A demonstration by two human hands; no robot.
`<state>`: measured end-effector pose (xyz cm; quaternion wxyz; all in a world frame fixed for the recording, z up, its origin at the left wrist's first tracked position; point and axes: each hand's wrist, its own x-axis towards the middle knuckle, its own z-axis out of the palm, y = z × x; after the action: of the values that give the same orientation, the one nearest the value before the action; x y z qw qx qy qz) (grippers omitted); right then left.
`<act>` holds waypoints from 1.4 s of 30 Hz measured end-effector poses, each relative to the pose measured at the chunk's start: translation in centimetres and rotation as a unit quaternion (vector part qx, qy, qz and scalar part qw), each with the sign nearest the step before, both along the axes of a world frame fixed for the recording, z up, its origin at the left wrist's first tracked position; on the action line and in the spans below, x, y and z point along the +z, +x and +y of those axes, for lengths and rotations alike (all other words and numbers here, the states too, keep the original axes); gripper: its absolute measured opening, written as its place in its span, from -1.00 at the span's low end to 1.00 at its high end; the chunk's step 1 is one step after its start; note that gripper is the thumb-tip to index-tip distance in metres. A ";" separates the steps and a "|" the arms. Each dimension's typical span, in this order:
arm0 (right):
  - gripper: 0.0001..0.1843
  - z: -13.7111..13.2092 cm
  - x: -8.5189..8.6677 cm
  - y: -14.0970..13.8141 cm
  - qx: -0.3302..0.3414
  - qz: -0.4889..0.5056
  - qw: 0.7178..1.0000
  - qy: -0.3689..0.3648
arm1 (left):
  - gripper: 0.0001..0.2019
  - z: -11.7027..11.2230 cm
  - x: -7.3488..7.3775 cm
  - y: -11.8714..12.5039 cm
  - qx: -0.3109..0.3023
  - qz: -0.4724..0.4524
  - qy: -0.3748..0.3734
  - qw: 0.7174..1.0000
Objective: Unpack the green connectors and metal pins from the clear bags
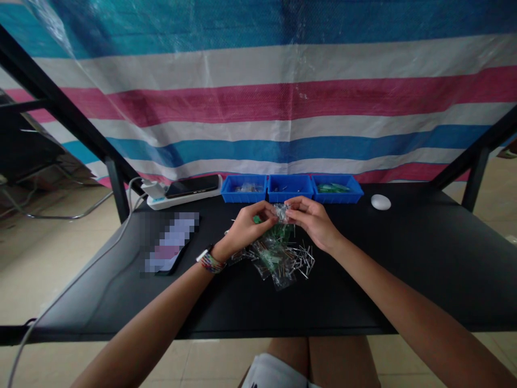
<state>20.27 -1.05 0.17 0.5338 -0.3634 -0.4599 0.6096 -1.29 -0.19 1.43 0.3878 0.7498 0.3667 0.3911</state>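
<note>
Between my two hands is a small clear plastic bag, pinched from both sides above the table. My left hand, with a watch on its wrist, has thumb and fingers closed on the bag's left side. A bit of green shows by its fingers. My right hand grips the right side between thumb and fingertips. What the bag contains is too small to make out. Below the hands lies a pile of clear bags with green pieces, and loose thin metal pins are scattered at its right.
Three blue bins stand behind my hands: the left bin holds small clear packets, the middle bin a few tiny bits, the right bin green pieces. A phone rests on a white power strip. A white mouse sits right.
</note>
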 end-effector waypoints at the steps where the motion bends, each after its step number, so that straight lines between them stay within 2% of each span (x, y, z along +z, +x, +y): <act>1: -0.63 0.0 0.0 0.0 -0.002 0.005 1.000 -0.004 | -0.80 0.0 0.0 0.1 -0.001 -0.010 -0.004 1.000; 10: -0.62 -0.3 -0.2 -0.2 0.051 -0.046 0.998 0.014 | -0.79 0.1 0.1 0.2 0.002 -0.070 -0.040 0.997; 15: -0.66 -0.3 -0.2 -0.2 0.026 -0.064 0.997 0.045 | -0.74 -0.2 0.4 0.2 0.006 -0.072 -0.052 0.996; 20: -0.76 -0.5 0.3 -0.1 -0.018 -0.093 0.989 0.117 | -0.54 -0.1 0.5 -0.1 0.012 -0.088 -0.077 0.993; 25: -0.80 -0.7 0.2 -0.2 -0.033 -0.120 0.979 0.164 | -0.38 -0.2 0.5 -0.1 -0.013 -0.078 -0.127 0.989; 28: -0.85 -0.7 0.0 -0.1 -0.024 -0.125 0.974 0.186 | -0.42 -0.2 0.6 -0.1 -0.025 -0.079 -0.137 0.987; 33: -0.88 -0.8 0.2 -0.1 -0.040 -0.148 0.964 0.217 | -0.60 -0.4 0.7 0.1 -0.016 -0.069 -0.114 0.991; 37: -0.77 -1.0 0.5 -0.3 -0.055 -0.132 0.971 0.192 | -0.67 -0.5 0.8 0.3 -0.003 -0.081 -0.095 0.992; 40: -0.62 -0.8 0.3 -0.2 -0.049 -0.088 0.986 0.133 | -0.66 -0.5 0.8 0.3 0.018 -0.090 -0.082 0.992; 42: -0.60 -0.6 0.2 -0.1 -0.030 -0.055 0.994 0.087 | -0.68 -0.5 0.8 0.3 0.032 -0.097 -0.075 0.992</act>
<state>20.15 -1.64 0.35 0.5553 -0.3620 -0.5290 0.5298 -0.97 -0.67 2.19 0.4643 0.6647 0.3793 0.4457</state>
